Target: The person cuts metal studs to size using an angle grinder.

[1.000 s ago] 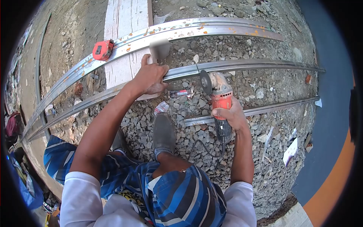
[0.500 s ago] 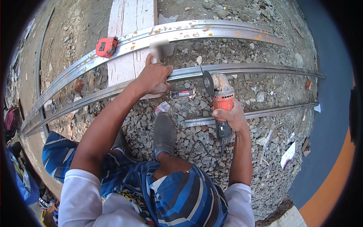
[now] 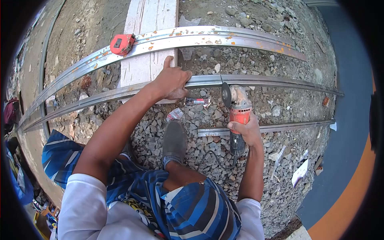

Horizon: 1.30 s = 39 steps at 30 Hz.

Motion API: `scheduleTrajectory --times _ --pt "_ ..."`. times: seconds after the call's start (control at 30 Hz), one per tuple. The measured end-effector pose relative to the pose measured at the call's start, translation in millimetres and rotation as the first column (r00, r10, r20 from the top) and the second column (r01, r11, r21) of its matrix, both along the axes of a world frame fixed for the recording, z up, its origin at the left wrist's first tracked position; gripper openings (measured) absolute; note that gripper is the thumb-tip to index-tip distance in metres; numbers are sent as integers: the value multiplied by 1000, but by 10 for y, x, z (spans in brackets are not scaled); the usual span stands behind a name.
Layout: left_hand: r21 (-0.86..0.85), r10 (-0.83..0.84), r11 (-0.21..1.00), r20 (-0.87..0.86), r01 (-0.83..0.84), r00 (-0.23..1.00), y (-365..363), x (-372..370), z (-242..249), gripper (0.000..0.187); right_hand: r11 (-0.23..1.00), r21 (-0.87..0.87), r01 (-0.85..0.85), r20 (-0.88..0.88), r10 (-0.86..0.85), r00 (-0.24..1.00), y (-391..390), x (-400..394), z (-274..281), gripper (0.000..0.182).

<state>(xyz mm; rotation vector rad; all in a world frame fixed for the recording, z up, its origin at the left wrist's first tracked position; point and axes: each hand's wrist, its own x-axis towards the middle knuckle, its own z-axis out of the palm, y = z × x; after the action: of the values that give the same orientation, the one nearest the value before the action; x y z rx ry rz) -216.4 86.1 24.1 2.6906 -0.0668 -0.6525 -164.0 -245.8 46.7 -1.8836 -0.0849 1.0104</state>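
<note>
My left hand (image 3: 174, 82) grips a long metal channel (image 3: 272, 81) over a pale wooden plank (image 3: 150, 64), its index finger sticking out. In my right hand (image 3: 249, 129) is a red and black angle grinder (image 3: 239, 114), held upright by its body. The grinder's disc (image 3: 226, 95) is just below the channel, close to a thin dark line across the metal; whether they touch I cannot tell. Farther up lies a wider, rust-spotted metal channel (image 3: 192, 40), with a red tape measure (image 3: 122, 44) on it.
A shorter metal piece (image 3: 288, 127) lies on the gravel (image 3: 208, 164) at right. A small packet (image 3: 196, 101) and a crumpled wrapper (image 3: 175, 115) are near my shoe (image 3: 175, 140). The grinder's cord (image 3: 208, 154) curves over the stones. A grey and orange surface borders the right side.
The view has shifted, so the channels and tape measure appear lower. A blurred greyish patch above my left hand is gone. Both hands keep their holds.
</note>
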Motion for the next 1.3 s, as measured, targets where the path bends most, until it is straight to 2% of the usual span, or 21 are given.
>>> scheduleTrajectory --times 0.07,0.2,0.27,0.37,0.7,0.9,1.0,1.17,1.23,1.3 --pt "10 1 1000 -8 -1 1000 -8 9 9 35 1000 29 2 41 -3 999 27 -5 -3 54" --pt "-11 1 1000 2 -1 1000 -12 -13 -13 35 999 47 8 57 -10 998 103 0 54 53" --pt "-16 2 1000 7 -2 1000 -7 -19 -35 35 993 106 43 2 -44 999 112 7 36 53" --pt "-21 4 1000 3 -4 1000 5 -9 -34 35 1000 21 2 23 -2 1000 113 23 81 52" --pt "-38 0 999 -9 -1 1000 14 1 -50 33 1000 27 0 -26 1 1000 48 -2 7 55" --pt "-31 0 1000 11 0 1000 11 -9 -73 33 999 28 23 20 -24 1000 77 -36 45 49" --pt "-33 3 999 12 -3 1000 12 -13 -80 33 998 54 40 -67 -36 997 74 -31 87 52" --pt "-41 10 999 56 -8 998 6 -49 -98 34 987 113 114 -80 -105 991 -13 -57 104 52" --pt "-42 -15 999 72 18 997 -7 -53 -89 34 976 149 159 -61 -152 987 -26 -83 105 53" --pt "4 22 1000 104 -23 994 -33 -68 -81 36 956 181 231 -33 -229 973 -74 -91 83 54"
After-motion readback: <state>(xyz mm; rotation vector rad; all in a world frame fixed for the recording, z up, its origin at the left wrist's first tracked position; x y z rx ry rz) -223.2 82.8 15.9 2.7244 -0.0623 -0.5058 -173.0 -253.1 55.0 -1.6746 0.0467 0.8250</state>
